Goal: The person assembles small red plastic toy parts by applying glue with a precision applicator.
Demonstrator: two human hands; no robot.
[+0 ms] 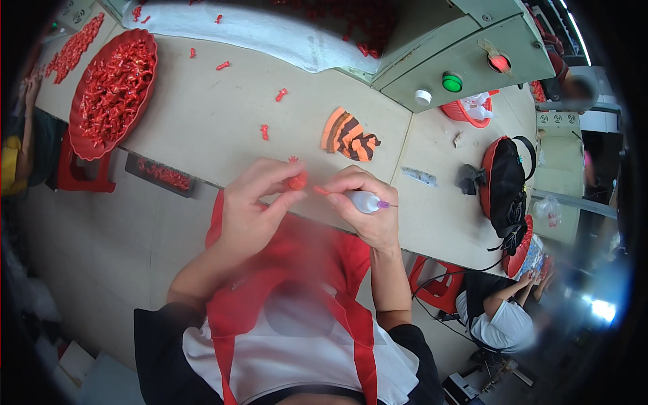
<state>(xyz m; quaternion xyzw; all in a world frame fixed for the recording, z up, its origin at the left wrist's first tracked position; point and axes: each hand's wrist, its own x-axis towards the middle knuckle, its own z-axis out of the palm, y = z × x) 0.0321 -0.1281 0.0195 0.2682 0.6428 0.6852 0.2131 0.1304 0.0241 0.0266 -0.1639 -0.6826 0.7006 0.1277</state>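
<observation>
Between the thumb and fingers of my left hand [253,202] is a small shiny red plastic figure piece [296,181]. Close by on its right, my right hand [370,214] pinches a thin red piece [320,190] at the fingertips. The same hand also cradles a small white squeeze bottle [364,201] with a purple collar and a fine needle tip pointing right. A small gap separates the two red pieces. On the table beyond my hands lie a red figure piece [264,131] and a crumpled orange-and-brown striped cloth [349,135].
A red basin [153,71] heaped with red pieces stands at the table's left end. Behind the table is a grey machine [466,61] with buttons. On the right are a red basket [466,121] of white bottles and a black bag [506,189]. Other people sit at both sides.
</observation>
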